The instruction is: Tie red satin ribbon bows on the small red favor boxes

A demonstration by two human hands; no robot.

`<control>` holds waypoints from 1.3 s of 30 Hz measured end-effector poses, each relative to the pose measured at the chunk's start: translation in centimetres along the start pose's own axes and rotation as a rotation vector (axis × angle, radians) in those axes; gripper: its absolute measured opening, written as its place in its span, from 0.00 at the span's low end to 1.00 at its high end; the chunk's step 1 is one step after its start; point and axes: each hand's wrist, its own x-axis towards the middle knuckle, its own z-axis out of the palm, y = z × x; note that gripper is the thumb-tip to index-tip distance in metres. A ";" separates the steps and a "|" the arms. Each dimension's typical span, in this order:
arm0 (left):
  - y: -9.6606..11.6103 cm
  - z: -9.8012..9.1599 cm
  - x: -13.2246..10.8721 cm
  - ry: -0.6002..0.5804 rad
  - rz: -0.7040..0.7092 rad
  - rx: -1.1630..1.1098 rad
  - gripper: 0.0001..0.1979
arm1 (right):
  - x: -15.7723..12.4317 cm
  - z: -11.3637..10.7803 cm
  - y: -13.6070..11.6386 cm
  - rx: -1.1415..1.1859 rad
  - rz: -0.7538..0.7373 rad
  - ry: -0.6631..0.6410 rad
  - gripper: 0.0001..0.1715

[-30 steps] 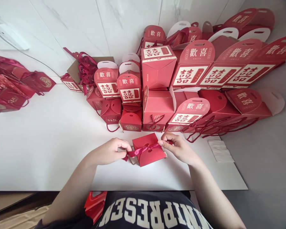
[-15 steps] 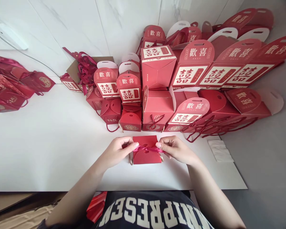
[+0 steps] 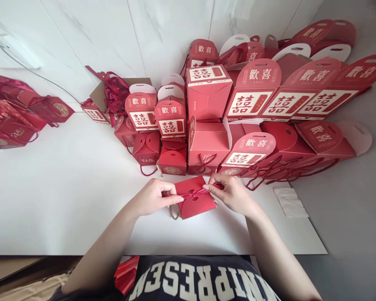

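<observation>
A small red gift box with rounded flaps and round holes lies turned at an angle on the white table, close in front of me. Across its top runs a crimson ribbon, crossed or knotted at the middle. My left hand pinches the ribbon's left end between thumb and fingers. On the other side, my right hand is closed on the right end, with the ribbon stretched between the two hands. A beige twisted cord hangs out at the box's left side.
Stacked red boxes with white labels fill the back, beside a cardboard box of crimson ribbons. More ribboned boxes sit at the far left. White tissues lie near the right edge of the table.
The small box has rotated, its right side now nearer me. Both hands have pulled the ribbon tighter, and its crossing looks smaller. The view has tilted slightly.
</observation>
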 end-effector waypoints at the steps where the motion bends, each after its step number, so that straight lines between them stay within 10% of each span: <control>1: 0.0 -0.3 0.1 -0.014 -0.011 0.002 0.19 | 0.0 0.1 0.3 0.041 0.030 -0.036 0.22; 13: 0.0 -2.6 0.5 -0.056 0.012 0.114 0.18 | 0.0 -0.1 -0.3 0.297 0.060 -0.284 0.24; 20: -1.7 -5.2 2.1 -0.532 -0.013 -0.047 0.10 | 1.7 -1.1 1.7 0.169 -0.003 -0.386 0.24; 39: -8.1 -2.6 4.6 -0.600 0.199 -0.394 0.15 | 1.9 1.9 5.4 0.432 0.008 -0.369 0.24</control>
